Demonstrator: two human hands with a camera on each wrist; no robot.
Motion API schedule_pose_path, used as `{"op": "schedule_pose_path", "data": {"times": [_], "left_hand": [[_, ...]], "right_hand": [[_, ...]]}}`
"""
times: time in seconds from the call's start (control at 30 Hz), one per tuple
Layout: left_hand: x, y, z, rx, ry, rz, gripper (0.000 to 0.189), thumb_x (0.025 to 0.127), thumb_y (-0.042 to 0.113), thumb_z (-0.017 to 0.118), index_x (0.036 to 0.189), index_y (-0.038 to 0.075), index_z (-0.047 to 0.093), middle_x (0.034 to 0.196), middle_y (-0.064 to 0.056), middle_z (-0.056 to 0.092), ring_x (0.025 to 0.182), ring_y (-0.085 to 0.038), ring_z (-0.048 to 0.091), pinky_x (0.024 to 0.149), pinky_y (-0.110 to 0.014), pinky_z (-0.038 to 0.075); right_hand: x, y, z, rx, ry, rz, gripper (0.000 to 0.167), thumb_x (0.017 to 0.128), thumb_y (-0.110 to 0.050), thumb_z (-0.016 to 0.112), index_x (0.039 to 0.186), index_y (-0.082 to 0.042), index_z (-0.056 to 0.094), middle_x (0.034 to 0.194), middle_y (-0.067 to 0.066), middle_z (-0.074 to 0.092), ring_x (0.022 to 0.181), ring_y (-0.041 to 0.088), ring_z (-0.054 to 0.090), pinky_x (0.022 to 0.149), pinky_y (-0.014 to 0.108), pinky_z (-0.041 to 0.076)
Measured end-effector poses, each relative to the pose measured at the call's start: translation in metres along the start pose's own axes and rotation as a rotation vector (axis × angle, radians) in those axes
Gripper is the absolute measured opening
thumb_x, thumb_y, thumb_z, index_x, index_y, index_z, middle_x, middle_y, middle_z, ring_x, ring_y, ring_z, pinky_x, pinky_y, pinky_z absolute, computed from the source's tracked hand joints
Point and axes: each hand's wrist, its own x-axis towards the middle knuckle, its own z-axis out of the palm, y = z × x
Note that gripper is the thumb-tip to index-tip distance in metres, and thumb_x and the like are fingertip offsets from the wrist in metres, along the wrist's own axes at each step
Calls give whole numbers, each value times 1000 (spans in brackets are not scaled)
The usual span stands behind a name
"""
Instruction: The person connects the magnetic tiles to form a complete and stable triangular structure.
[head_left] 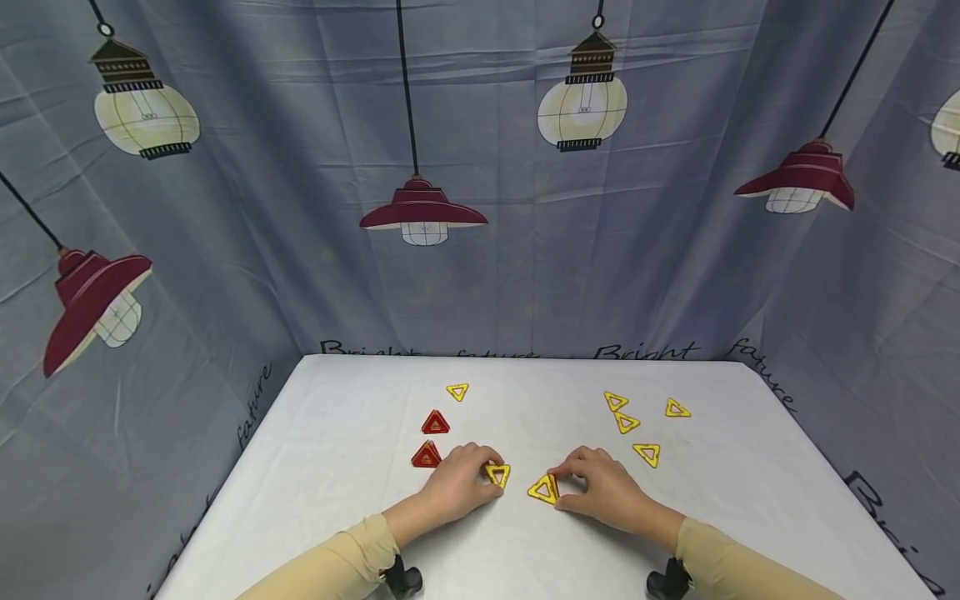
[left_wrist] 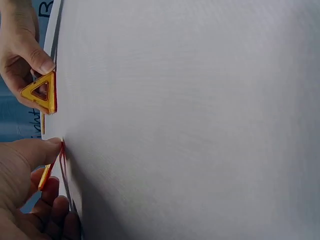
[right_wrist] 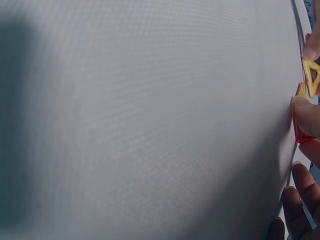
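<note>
My left hand (head_left: 463,483) pinches a yellow triangular tile with a hollow centre (head_left: 497,475). In the left wrist view, red edges (left_wrist: 62,151) show beside the yellow at its thumb tip. Just across a small gap, my right hand (head_left: 606,490) grips a second yellow triangle (head_left: 532,490) between thumb and index finger. A red face (right_wrist: 304,135) joins that yellow one at an angle, seen under the thumb in the right wrist view. Both pieces are held low over the white table, apart from each other.
Two red pyramid-like triangle pieces (head_left: 435,423) stand left of centre, the nearer one beside the left hand. A yellow triangle (head_left: 447,387) lies behind them. Several more yellow triangles (head_left: 657,457) lie at the back right. Lamp-print curtains (head_left: 525,275) surround the white table (head_left: 337,417).
</note>
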Motion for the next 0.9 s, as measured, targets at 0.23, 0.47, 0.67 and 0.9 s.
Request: {"op": "schedule_pose_path", "data": {"times": [0.23, 0.47, 0.67, 0.9], "left_hand": [[3, 1, -1, -174, -15, -21, 32, 85, 11, 80, 116, 11, 70, 90, 6, 59, 79, -5, 50, 70, -24, 44], [8, 3, -1, -209, -39, -19, 33, 85, 6, 79, 116, 9, 73, 90, 6, 60, 77, -5, 51, 68, -23, 45], [11, 2, 1, -184, -60, 21, 35, 85, 7, 78, 120, 9, 74, 90, 9, 61, 78, -5, 53, 70, -22, 45], [14, 5, 3, -165, -53, 40, 35, 88, 7, 76, 123, 8, 73, 90, 8, 61, 76, -2, 50, 69, -21, 45]], "right_hand": [[0, 2, 1, -4, 3, 1, 42, 74, -41, 91, 112, -30, 78, 101, -20, 55, 98, 9, 50, 86, 40, 45], [0, 3, 3, 2, 4, 2, 42, 73, -42, 92, 112, -30, 78, 101, -21, 55, 100, 10, 51, 87, 42, 45], [1, 3, 4, 0, 4, 10, 43, 73, -41, 92, 112, -30, 78, 102, -20, 55, 100, 10, 51, 88, 42, 45], [1, 3, 4, -11, 4, 28, 43, 73, -42, 92, 112, -30, 79, 100, -20, 54, 98, 9, 50, 86, 40, 44]]}}
